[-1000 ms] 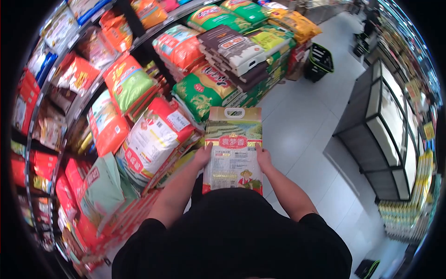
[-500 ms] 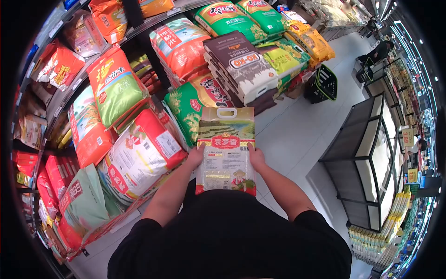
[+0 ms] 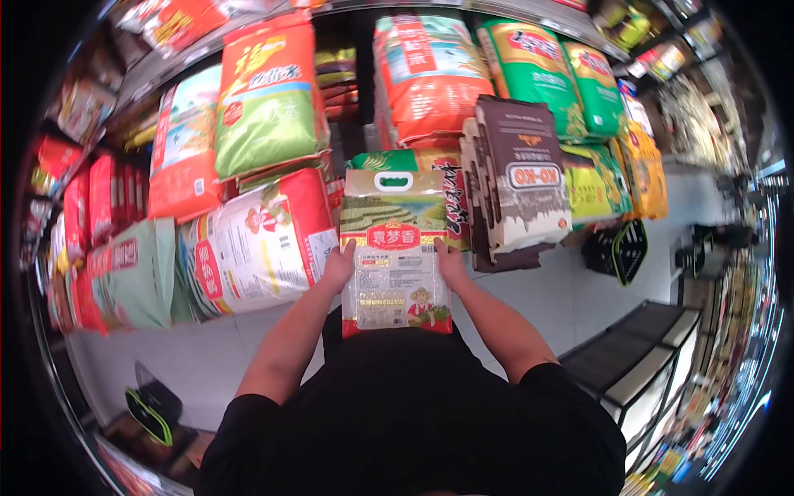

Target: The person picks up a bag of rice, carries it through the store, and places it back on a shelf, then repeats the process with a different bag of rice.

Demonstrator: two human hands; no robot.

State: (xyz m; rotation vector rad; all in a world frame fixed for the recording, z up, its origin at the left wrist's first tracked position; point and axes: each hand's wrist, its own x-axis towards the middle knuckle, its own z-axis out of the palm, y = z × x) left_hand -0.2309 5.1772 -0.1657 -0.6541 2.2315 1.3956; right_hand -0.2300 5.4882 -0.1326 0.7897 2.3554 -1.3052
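Note:
A rice bag (image 3: pixel 395 273) with a carry-handle slot at its top is held upright against my black shirt. My left hand (image 3: pixel 339 266) grips its left edge, thumb on the front. My right hand (image 3: pixel 451 263) clasps the opposite edge in the same way. Both hands' remaining fingers are hidden at the sides or behind the bag. Just beyond it lies a green rice bag (image 3: pixel 380 160), partly covered. To the left is a large white and red rice bag (image 3: pixel 256 236); to the right stands a stack of brown and white KO-KO bags (image 3: pixel 525 178).
More rice bags are piled ahead, among them an orange and green bag (image 3: pixel 269 103) and an orange one (image 3: pixel 434 83). A black basket (image 3: pixel 616 250) with a green rim is on the floor to the right, another basket (image 3: pixel 151 413) at lower left. A black-framed display stand (image 3: pixel 633 351) is at right.
My view has turned rightward, so the piled bags now lie straight ahead and the display stand has slid lower right. Both hands still hold the rice bag. A basket has appeared at lower left.

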